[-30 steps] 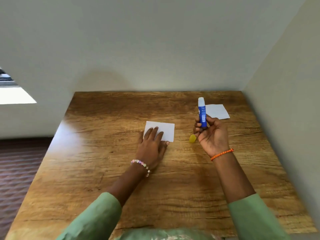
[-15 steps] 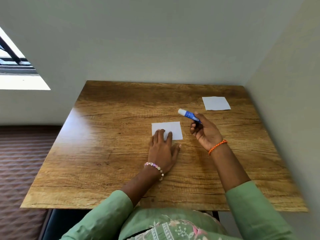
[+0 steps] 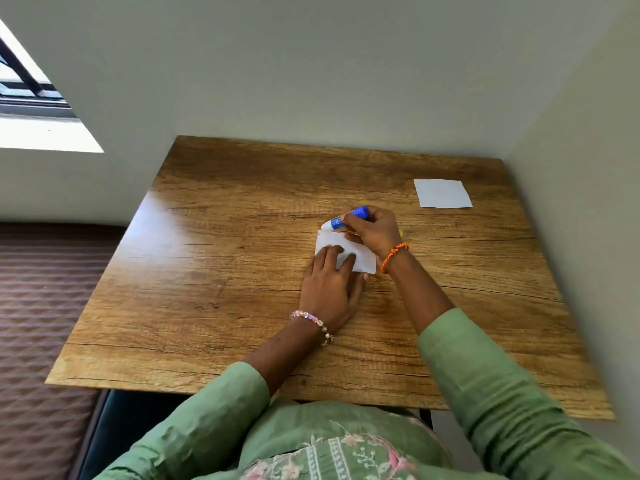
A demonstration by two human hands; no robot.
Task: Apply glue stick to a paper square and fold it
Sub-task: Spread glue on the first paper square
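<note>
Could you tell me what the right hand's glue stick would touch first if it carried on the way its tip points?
Probably the paper square: the glue stick in the right hand slants down-left toward its far left corner; contact is unclear.

Blue glue stick [image 3: 349, 217] w/ white tip, white paper square [image 3: 362, 259]; 2nd white square [image 3: 442, 193] at 2 o'clock. Wood-grain brown table [image 3: 242, 271]. Green sleeves [image 3: 485, 382], orange bracelet [image 3: 393, 256].

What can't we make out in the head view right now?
- Glue stick tip contact with the paper square: too small to tell.
- Any glue already on the paper: not visible, white on white.
- Paper's middle: hidden under the left hand and right hand.
- Yellow object: mostly behind the right hand.
- Table legs: hidden beneath the top.
</note>
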